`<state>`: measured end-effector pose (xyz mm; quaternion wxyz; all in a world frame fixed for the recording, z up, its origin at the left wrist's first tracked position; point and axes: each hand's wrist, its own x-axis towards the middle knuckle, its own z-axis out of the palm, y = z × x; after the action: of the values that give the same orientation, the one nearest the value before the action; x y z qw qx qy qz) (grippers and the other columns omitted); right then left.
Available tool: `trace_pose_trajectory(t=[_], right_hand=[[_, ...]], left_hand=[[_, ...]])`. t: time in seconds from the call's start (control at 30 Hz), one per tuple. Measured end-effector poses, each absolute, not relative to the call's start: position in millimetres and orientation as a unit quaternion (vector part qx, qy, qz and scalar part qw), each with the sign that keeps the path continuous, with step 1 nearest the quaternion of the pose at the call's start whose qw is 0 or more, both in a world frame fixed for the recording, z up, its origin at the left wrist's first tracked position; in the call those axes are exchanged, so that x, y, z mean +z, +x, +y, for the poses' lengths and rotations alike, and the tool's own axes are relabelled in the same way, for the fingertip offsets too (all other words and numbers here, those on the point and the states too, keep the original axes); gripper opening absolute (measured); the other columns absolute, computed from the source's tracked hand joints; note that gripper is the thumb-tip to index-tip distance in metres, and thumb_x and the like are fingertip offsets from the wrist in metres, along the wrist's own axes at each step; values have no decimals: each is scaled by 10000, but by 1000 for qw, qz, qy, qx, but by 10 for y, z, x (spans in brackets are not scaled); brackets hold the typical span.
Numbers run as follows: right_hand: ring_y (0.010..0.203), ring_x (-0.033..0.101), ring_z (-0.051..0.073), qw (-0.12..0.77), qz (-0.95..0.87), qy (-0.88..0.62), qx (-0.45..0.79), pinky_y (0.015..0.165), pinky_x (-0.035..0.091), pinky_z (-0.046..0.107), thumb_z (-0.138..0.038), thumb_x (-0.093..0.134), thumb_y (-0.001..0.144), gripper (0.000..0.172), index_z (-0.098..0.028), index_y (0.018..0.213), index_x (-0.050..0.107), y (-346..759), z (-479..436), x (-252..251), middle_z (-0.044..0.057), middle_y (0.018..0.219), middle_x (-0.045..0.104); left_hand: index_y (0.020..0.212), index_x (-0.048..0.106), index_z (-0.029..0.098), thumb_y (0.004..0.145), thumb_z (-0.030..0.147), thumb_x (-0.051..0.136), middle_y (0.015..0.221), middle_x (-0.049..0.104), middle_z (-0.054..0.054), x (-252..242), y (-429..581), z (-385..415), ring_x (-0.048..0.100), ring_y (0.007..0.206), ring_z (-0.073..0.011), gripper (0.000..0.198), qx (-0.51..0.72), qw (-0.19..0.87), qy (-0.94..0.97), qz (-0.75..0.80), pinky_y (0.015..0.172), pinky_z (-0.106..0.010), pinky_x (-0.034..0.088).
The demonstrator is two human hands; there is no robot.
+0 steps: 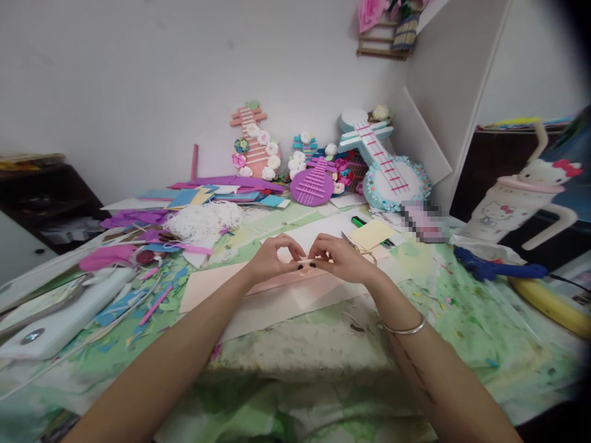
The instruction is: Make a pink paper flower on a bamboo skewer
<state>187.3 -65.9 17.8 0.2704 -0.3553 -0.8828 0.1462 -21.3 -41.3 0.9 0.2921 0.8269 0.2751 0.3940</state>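
My left hand [274, 259] and my right hand [340, 258] meet over the middle of the table, thumbs and fingertips pinched close together. Between them is a small pale pink strip of paper [305, 263], partly hidden by the fingers. Directly below lies a sheet of pink paper [268, 285], on top of larger cream-white paper [253, 320]. Just beyond my right hand are scissors [368, 253], half covered, along with a pale yellow paper piece [370, 234] and a green marker [359, 222].
Decorated lute-shaped crafts, peach [261, 154], purple [313, 186] and light blue [392, 175], lean at the wall. White shredded strands [203, 221] and paper scraps lie left, near a white device [69, 320]. To the right are a blue glue gun [501, 269], banana [549, 303] and tumbler [503, 209].
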Motion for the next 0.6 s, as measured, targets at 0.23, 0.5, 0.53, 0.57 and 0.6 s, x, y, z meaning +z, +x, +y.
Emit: trace_pose_trajectory(t=[0.23, 0.5, 0.53, 0.57, 0.6], right_hand=[[693, 474, 97, 268, -882, -361, 143, 618, 352, 211, -84, 541, 756, 93, -156, 797, 583, 1863, -667, 189, 17, 817, 505], [692, 473, 99, 279, -881, -357, 137, 617, 354, 213, -91, 544, 752, 82, -159, 784, 576, 1857, -659, 183, 17, 813, 507], [690, 473, 98, 279, -880, -358, 138, 615, 355, 212, -93, 544, 754, 80, -160, 785, 575, 1858, -656, 179, 17, 813, 507], [688, 474, 98, 279, -880, -358, 138, 613, 355, 212, -96, 546, 754, 76, -160, 785, 574, 1858, -654, 175, 16, 813, 506], [686, 474, 97, 279, -880, -358, 139, 610, 356, 211, -99, 548, 754, 73, -160, 784, 573, 1859, -652, 172, 16, 813, 505]], left_hand=[[780, 680, 141, 652, 252, 717, 727, 652, -70, 11, -212, -422, 582, 761, -176, 173, 392, 292, 830, 269, 766, -319, 458], [758, 682, 149, 649, 228, 705, 695, 652, -61, 19, -200, -434, 579, 763, -181, 136, 395, 290, 829, 271, 771, -325, 452], [757, 683, 150, 647, 232, 710, 696, 653, -61, 18, -200, -434, 580, 757, -179, 141, 395, 291, 829, 270, 770, -325, 453], [755, 684, 150, 645, 236, 713, 694, 654, -60, 17, -200, -434, 582, 751, -178, 143, 395, 291, 829, 269, 770, -324, 453], [754, 685, 150, 644, 238, 715, 690, 654, -59, 16, -200, -436, 583, 747, -177, 144, 395, 292, 828, 270, 770, -323, 453]])
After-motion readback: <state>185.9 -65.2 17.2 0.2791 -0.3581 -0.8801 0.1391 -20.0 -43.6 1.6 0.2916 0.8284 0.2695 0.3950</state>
